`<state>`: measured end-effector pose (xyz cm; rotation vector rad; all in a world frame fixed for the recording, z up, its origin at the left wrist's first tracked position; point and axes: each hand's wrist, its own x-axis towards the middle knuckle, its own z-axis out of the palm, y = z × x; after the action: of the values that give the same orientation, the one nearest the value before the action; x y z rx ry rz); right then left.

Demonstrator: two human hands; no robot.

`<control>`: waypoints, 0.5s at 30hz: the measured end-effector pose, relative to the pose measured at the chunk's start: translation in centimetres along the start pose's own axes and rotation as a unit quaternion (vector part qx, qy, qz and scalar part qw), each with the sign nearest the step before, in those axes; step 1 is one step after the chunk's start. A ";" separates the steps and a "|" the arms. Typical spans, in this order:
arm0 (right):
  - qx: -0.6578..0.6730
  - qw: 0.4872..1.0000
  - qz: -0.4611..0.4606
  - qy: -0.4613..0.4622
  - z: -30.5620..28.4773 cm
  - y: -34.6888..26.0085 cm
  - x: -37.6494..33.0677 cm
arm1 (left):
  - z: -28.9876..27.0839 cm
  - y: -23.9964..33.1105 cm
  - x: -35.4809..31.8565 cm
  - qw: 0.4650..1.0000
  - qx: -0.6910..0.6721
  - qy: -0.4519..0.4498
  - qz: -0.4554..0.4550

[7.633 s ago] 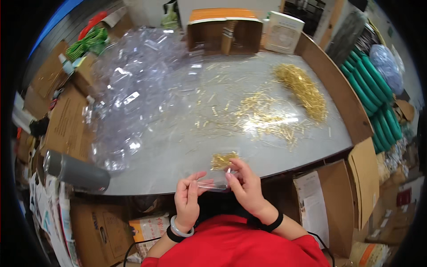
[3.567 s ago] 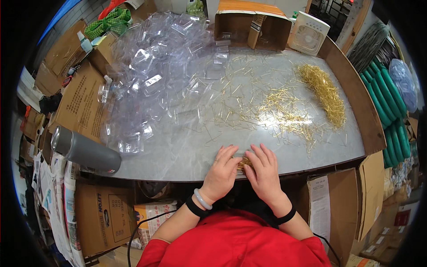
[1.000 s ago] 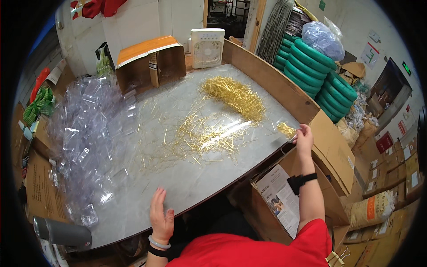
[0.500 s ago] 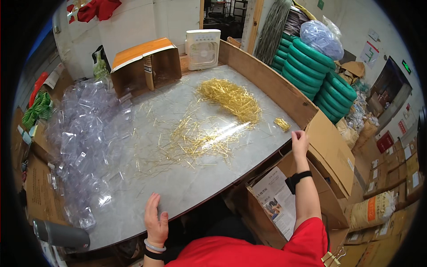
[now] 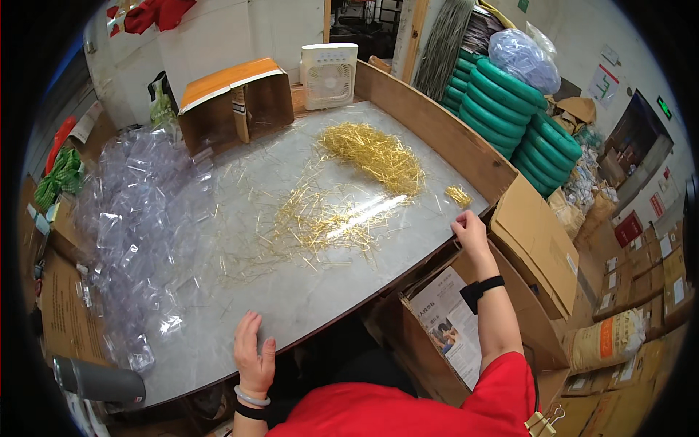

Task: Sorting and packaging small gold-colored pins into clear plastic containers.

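Head view, looking down on a long grey table [image 5: 306, 306] with a raised wooden edge along its far right side.

Right hand [image 5: 472, 231]: stretched out to the right rim of the table, palm down, fingers loosely curled together; whether they pinch anything cannot be told. Nearest thing: a small packet of gold pins [image 5: 459, 195], lying on the table just beyond the fingertips and apart from them. It looks like a clear plastic case with a little tuft of pins inside, though it is too small to be sure.

Left hand [image 5: 253, 357]: flat on the near edge of the table, fingers straight and slightly spread, holding nothing.

Handling, as a judgement: the packet should be very light, its thin clear shell stiff but easily dented and rather slippery on the smooth top. Best taken by its two long edges between thumb and forefinger, not squeezed across the middle, so the shell does not pop open.

Other items:
- large heap of gold pins [image 5: 375, 153], far middle of the table
- scattered loose pins [image 5: 320, 218], spread thinly across the centre; thin, springy, prone to tangle
- pile of empty clear plastic cases [image 5: 138, 226], left side
- small white fan [image 5: 329, 73], far end
- brown cardboard organiser with orange top [image 5: 233, 98], beside the fan
- open cardboard box [image 5: 510, 247], below the right hand, off the table
- stacked green coils [image 5: 517, 109], beyond the wooden edge
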<state>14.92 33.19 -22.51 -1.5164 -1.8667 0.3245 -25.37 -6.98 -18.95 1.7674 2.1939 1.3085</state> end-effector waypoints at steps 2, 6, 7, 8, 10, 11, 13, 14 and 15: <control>0.034 0.999 0.018 -0.017 0.4 0.7 0.3 | 0.0 0.0 -0.1 1.000 0.006 -0.004 0.000; 0.235 0.962 0.117 -0.072 -0.8 -0.5 0.3 | -0.3 0.0 -0.3 1.000 0.017 -0.001 -0.011; 0.271 0.952 0.126 -0.065 -0.8 -0.3 0.5 | -0.2 0.0 -0.2 1.000 0.018 -0.002 -0.009; 0.270 0.952 0.129 -0.064 -0.9 -0.2 0.6 | -0.2 -0.1 -0.2 1.000 0.017 -0.005 -0.009; 0.253 0.955 0.139 -0.074 -1.0 0.0 0.9 | -0.2 -0.1 -0.2 1.000 0.024 -0.004 0.001; 0.253 0.954 0.141 -0.074 -1.1 -0.1 1.1 | -0.1 -0.1 -0.2 1.000 0.024 -0.007 0.001; 0.085 0.993 0.053 -0.068 -1.2 -0.3 1.2 | -0.1 -0.2 -0.3 1.000 0.031 -0.003 0.006; 0.086 0.995 0.036 -0.047 -1.1 -0.4 1.1 | 0.0 -0.1 -0.3 0.999 0.032 -0.008 0.005; 0.072 0.992 0.073 -0.076 -1.4 -0.3 1.3 | 0.0 0.0 -0.1 0.999 0.031 -0.004 0.005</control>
<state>15.49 33.93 -20.83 -1.5693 -1.8079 0.6444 -25.34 -7.09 -19.04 1.8042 2.2480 1.2461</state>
